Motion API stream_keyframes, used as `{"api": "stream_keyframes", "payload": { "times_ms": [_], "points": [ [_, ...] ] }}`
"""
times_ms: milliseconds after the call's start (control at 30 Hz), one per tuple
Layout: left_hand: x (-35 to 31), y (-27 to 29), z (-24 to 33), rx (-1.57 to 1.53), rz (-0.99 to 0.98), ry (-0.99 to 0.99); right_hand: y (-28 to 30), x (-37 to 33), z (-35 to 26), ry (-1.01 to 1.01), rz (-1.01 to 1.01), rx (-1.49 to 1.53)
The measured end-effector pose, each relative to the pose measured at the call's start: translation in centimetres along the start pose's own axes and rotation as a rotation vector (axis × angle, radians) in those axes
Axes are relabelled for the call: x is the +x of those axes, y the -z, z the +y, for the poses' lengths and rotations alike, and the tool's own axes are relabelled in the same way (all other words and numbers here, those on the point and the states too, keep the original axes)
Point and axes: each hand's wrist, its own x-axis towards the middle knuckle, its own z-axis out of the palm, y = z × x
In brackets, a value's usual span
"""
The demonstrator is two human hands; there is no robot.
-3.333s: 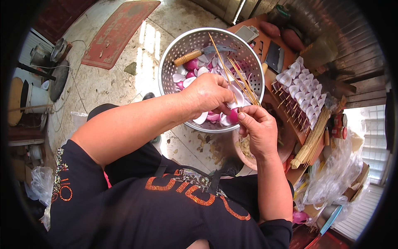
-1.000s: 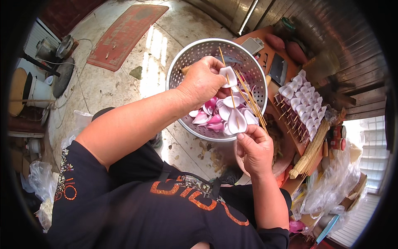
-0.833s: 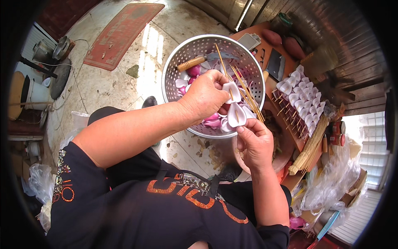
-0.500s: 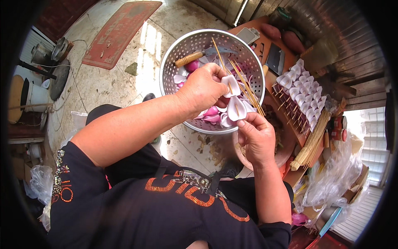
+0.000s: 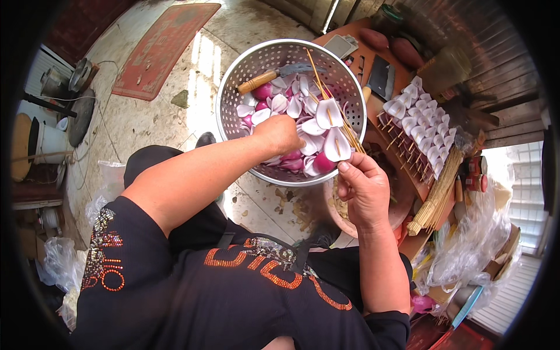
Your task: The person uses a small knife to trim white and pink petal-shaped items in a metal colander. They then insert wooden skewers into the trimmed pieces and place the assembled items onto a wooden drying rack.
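Note:
A large perforated metal colander holds many white and purple onion pieces. My right hand is closed at the colander's near right rim, thumb and fingers pinching the lower end of a wooden skewer. Two cupped onion petals, an upper one and a lower one, are threaded on that skewer. My left hand is down among the loose onion pieces, its fingers curled and mostly hidden beneath it. More bare skewers lean along the colander's right side. A wooden-handled knife lies inside on the far left.
On the orange table at right are rows of skewered onion petals, a skewer bundle, a cleaver and reddish tubers. Below the colander stands a round basin. A red mat lies on the tiled floor.
My left hand has let go of the upper petal and moved down and left into the onion pile. My right hand still holds the skewer in nearly the same place.

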Motion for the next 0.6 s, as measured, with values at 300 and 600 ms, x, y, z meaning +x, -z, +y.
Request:
{"api": "stream_keyframes", "payload": {
  "times_ms": [300,600],
  "points": [
    [0.7,3.8,-0.5,-0.957,0.15,0.056,0.4,-0.9,-0.6,-0.025,-0.029,-0.106],
    [0.1,11.1,-3.2,-1.564,0.238,-0.028,-0.2,-1.6,-0.5,-0.061,-0.137,-0.18]
  ]
}}
